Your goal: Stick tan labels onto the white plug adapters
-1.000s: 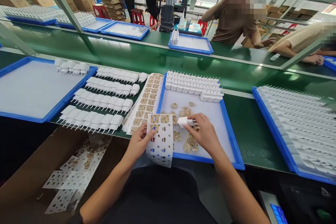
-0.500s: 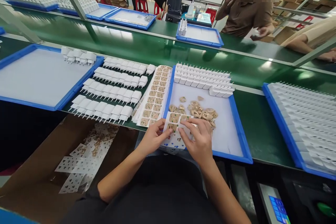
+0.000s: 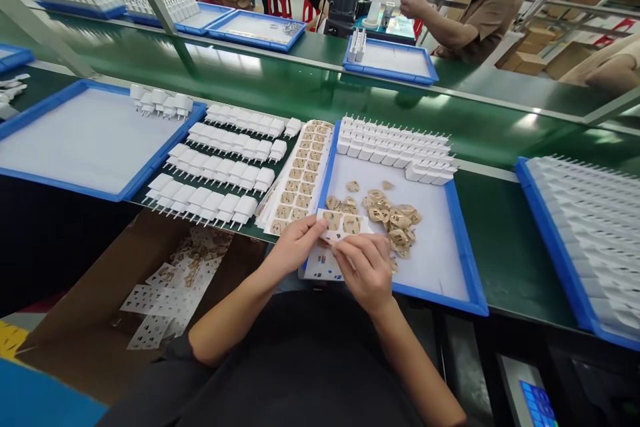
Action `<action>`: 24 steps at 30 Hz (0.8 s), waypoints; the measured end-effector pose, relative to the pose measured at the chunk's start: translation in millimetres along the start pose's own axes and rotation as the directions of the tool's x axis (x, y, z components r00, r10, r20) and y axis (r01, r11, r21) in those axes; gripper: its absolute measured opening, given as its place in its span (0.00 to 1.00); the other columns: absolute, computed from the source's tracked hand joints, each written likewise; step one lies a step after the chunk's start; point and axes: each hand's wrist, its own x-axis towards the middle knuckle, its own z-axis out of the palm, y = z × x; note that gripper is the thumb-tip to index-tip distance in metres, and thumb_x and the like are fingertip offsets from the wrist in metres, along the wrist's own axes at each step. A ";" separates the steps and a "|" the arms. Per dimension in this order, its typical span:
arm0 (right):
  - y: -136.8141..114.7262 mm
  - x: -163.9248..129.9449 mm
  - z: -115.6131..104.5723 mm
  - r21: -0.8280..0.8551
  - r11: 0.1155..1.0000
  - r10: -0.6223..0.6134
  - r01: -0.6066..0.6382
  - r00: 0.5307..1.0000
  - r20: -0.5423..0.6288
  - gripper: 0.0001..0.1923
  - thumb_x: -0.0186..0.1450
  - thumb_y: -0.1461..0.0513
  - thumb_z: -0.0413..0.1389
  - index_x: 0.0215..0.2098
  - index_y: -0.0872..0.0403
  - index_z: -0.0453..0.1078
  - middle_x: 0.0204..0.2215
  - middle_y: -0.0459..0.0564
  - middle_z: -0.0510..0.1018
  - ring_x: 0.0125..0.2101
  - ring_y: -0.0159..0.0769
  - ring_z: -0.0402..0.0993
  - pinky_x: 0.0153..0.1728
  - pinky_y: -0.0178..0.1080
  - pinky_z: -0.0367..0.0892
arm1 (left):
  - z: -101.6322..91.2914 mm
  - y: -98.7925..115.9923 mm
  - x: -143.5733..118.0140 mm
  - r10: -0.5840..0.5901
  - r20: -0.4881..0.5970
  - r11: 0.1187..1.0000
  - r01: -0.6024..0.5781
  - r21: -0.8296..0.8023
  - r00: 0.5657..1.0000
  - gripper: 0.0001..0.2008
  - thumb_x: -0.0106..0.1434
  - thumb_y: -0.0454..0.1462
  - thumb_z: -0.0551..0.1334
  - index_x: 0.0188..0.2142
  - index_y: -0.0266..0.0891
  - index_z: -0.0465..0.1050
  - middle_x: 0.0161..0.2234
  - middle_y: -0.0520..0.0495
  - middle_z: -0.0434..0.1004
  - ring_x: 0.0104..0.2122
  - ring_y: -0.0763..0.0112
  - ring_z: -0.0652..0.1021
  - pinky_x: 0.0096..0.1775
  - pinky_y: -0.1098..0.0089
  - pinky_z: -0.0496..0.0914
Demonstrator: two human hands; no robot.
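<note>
A sheet of tan stickers [image 3: 353, 221] is between my hands, over the near left corner of a blue-rimmed tray [image 3: 463, 250]. My left hand [image 3: 296, 243] grips its left edge, thumb on top. The fingers of my right hand [image 3: 367, 267] are pinched together at the sheet's lower part; their tips partly hide what they hold. Below the tan stickers, the white backing [image 3: 323, 265] shows small dark and blue marks. Loose tan pieces [image 3: 395, 213] lie heaped in the tray just beyond my right hand. White plug adapters [image 3: 380, 147] stand in rows along the tray's far side.
Left of the tray lie a stack of sticker sheets [image 3: 300, 177] and rows of white plug adapters [image 3: 215, 170]. Another blue-rimmed tray [image 3: 75, 140] is farther left, and a full one [image 3: 590, 233] stands right. A cardboard box [image 3: 95, 293] holds scraps below. A person [image 3: 470, 27] is across the bench.
My right hand has drawn in toward my left, its spread fingers now pinched together at the sheet's lower part. My left thumb has moved up the sheet. The view has shifted slightly.
</note>
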 end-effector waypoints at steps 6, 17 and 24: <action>16.8 -12.9 -22.7 0.353 0.892 0.339 -0.283 0.935 -0.106 0.01 0.70 0.62 0.57 0.38 0.49 0.71 0.33 0.49 0.76 0.38 0.40 0.75 0.41 0.45 0.71 | -35.3 33.1 75.7 0.099 -0.192 0.969 -0.051 0.242 0.976 0.20 0.68 0.50 0.57 0.28 0.38 0.67 0.24 0.52 0.68 0.25 0.72 0.67 0.29 0.71 0.59; 52.8 -42.8 -32.5 0.535 0.583 0.713 -0.612 0.700 0.024 0.08 0.70 0.55 0.58 0.40 0.51 0.72 0.37 0.47 0.71 0.34 0.34 0.71 0.38 0.38 0.69 | 2.3 28.6 132.9 0.385 -0.106 0.460 -0.091 0.883 0.917 0.23 0.68 0.40 0.61 0.59 0.31 0.68 0.56 0.29 0.72 0.56 0.45 0.70 0.54 0.54 0.65; 56.6 -44.9 -29.5 0.577 0.556 0.713 -0.599 0.700 0.039 0.07 0.69 0.55 0.59 0.40 0.50 0.72 0.37 0.47 0.72 0.34 0.34 0.70 0.38 0.38 0.69 | 33.3 17.0 70.8 0.182 0.743 0.312 -0.754 0.577 0.644 0.27 0.61 0.37 0.69 0.60 0.45 0.69 0.68 0.38 0.60 0.67 0.42 0.60 0.63 0.45 0.60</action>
